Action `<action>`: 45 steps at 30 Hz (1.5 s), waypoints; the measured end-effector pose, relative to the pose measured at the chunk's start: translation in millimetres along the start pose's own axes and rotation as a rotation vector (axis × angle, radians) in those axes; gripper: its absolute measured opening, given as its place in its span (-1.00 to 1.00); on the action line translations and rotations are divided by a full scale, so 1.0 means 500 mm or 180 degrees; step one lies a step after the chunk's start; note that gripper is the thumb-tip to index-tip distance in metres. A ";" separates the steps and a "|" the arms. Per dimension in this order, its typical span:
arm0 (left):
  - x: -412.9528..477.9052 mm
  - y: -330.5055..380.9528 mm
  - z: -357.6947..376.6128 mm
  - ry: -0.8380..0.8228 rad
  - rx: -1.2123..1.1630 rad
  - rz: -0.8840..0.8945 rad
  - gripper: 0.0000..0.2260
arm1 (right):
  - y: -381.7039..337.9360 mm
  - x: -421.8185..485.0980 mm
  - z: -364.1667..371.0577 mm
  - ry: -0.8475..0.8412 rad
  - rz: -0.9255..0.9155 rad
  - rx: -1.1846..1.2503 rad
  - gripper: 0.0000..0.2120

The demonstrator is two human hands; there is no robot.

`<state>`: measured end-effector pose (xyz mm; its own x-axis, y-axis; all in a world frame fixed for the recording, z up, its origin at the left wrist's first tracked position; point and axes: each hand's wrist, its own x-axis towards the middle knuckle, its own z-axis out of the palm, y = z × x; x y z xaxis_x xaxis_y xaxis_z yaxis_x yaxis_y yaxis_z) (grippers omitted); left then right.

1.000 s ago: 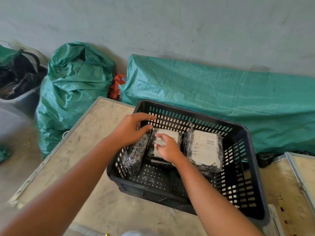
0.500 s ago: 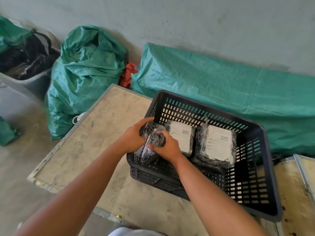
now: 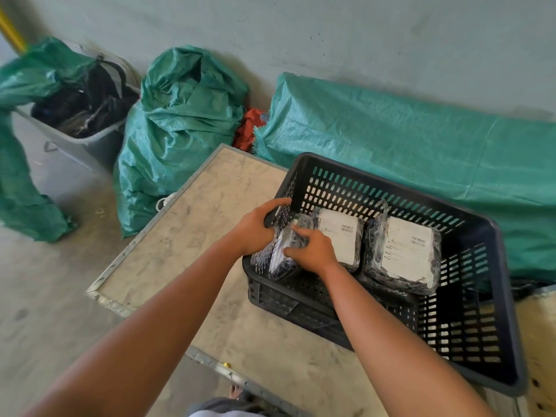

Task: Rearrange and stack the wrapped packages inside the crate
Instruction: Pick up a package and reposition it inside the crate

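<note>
Wrapped packages (image 3: 401, 255) sat in the black crate (image 3: 496, 296), centre-right.
Both the left hand (image 3: 255, 228) and right hand (image 3: 313, 249) gripped an upright package (image 3: 284, 260); label barcodes were unreadable.

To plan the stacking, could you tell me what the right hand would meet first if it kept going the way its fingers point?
Probably the crate's left wall, just past the package the right hand grips; depth is unclear.
</note>
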<state>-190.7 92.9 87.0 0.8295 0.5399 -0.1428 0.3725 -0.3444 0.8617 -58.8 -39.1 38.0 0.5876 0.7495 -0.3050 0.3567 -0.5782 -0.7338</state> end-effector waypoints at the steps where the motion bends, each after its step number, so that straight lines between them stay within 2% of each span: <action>1: -0.002 0.003 0.000 0.0033 0.0024 -0.0023 -0.27 | 0.000 -0.002 -0.010 -0.0013 0.0020 0.0094 -0.35; 4: -0.008 0.011 -0.003 0.0073 0.0080 -0.0064 -0.25 | 0.010 -0.018 -0.052 0.0042 -0.0016 0.0242 -0.40; 11: -0.015 0.018 0.001 0.0070 0.0124 -0.0157 -0.37 | 0.039 -0.094 -0.179 0.0113 -0.0413 0.0424 -0.39; 15: -0.021 0.040 0.001 0.0387 0.0879 0.0055 -0.43 | 0.033 -0.119 -0.265 -0.0081 -0.0585 0.0309 -0.45; 17: -0.018 0.072 0.008 0.0443 0.0908 0.0489 -0.46 | 0.024 -0.124 -0.309 -0.0198 -0.0712 0.0240 -0.49; 19: -0.006 0.103 0.019 0.0095 0.0624 0.0808 -0.50 | 0.010 -0.129 -0.349 -0.0296 -0.0781 0.0198 -0.52; 24: 0.040 0.153 0.032 -0.0958 -0.0857 0.0889 -0.72 | -0.015 -0.132 -0.426 -0.0445 -0.1070 0.0618 -0.56; 28: 0.082 0.158 0.041 -0.1411 -0.1044 0.0812 -0.83 | -0.008 -0.119 -0.466 -0.0406 -0.1135 0.1295 -0.59; 30: 0.095 0.154 0.055 -0.1495 -0.1171 0.0782 -0.79 | 0.008 -0.108 -0.466 -0.0063 -0.1058 0.1597 -0.59; 33: 0.112 0.129 0.086 -0.1260 -0.1478 0.0523 -0.74 | 0.036 -0.095 -0.438 0.0738 -0.0847 0.1759 -0.53; 34: 0.118 0.117 0.097 -0.1137 -0.1572 0.0400 -0.72 | 0.044 -0.092 -0.421 0.0852 -0.0815 0.1711 -0.49; 36: 0.130 0.097 0.113 -0.0987 -0.1670 0.0150 -0.69 | 0.064 -0.086 -0.378 0.0750 -0.0728 0.1494 -0.39; 39: 0.145 0.088 0.122 -0.1071 -0.1545 -0.0076 -0.57 | 0.090 -0.062 -0.315 0.0648 -0.0423 0.0632 -0.22; 45: 0.199 0.084 0.163 -0.0896 -0.0464 -0.0275 -0.44 | 0.103 -0.001 -0.263 0.0458 0.0067 0.0169 0.07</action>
<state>-58.6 69.8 69.2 0.8874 0.3217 -0.3300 0.4001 -0.1821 0.8982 55.1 -111.6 80.1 0.6940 0.6811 -0.2332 0.3066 -0.5727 -0.7603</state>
